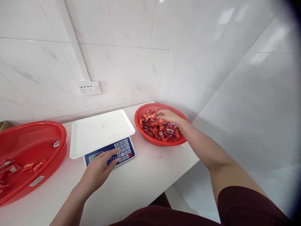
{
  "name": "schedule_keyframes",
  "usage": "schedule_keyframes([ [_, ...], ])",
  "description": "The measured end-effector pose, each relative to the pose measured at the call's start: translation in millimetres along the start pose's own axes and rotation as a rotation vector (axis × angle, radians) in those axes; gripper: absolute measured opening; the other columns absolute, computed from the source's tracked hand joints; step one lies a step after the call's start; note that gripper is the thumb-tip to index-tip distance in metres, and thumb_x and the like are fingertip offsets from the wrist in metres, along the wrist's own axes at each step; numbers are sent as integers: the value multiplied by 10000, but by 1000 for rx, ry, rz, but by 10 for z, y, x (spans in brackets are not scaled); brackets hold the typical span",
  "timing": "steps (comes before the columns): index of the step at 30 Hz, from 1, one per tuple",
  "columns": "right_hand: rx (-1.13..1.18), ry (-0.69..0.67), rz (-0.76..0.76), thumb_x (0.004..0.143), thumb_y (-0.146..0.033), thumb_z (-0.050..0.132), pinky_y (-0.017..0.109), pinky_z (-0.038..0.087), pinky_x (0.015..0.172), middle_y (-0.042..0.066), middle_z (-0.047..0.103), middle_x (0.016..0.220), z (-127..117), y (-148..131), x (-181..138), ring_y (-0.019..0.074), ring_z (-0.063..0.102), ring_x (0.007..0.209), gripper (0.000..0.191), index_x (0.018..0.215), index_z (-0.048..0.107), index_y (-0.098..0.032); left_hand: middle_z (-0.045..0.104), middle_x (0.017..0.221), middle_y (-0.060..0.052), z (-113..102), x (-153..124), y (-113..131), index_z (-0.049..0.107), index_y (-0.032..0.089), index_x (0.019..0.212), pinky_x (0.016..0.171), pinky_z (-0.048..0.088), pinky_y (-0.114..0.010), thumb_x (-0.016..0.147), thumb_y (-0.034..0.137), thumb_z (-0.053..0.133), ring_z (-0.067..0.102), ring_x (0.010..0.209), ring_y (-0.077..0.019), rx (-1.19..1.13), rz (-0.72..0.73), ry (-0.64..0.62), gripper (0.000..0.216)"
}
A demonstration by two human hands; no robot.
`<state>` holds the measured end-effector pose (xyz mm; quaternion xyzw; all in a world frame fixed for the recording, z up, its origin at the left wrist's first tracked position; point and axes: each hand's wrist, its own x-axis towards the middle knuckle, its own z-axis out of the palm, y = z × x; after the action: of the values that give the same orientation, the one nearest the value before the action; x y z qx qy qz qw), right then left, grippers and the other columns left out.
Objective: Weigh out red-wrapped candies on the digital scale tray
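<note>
Left hand [100,168] loosely open, holding nothing, fingertips at keypad [123,150] of white-and-blue scale [101,127]. Right hand [168,116] reaches into right-hand red basket [162,144], on wrapped pieces [161,128]; grip unclear. Basket sits right of scale on white bench [145,175]; second red basket [53,168] left.

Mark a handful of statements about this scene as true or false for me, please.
1. The right hand is in the right basket, by the wrapped pieces. True.
2. Both hands are in that basket. False: the left hand is at the scale's keypad.
3. The scale stands between the right basket and the left basket. True.
4. The left basket is blue. False: it is red.
</note>
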<state>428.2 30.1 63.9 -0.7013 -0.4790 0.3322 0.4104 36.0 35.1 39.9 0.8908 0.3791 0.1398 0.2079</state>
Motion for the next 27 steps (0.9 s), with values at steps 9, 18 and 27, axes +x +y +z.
schedule_keyframes([
  [9,161,-25,-113,724,-182,657,171,495,541,11,676,782,341,-521,-79,95,614,656,60,769,619,-174,634,1165,-32,-50,-13,123,560,277,1177,854,500,-344,882,433,410,602,1039,-227,-112,75,-21,366],
  [18,155,-370,-168,748,-142,652,156,459,407,25,656,719,1544,-1142,67,91,598,549,117,863,630,-157,698,1001,-53,533,-256,434,626,202,1090,832,472,-263,851,297,505,635,921,-180,-387,299,-233,284],
  [27,210,-296,-190,786,-171,635,185,516,497,28,645,785,1947,-1203,246,94,603,629,126,911,628,-171,698,837,-58,1041,-354,213,664,146,952,719,479,-255,787,364,572,627,768,-150,-988,-128,-390,288],
])
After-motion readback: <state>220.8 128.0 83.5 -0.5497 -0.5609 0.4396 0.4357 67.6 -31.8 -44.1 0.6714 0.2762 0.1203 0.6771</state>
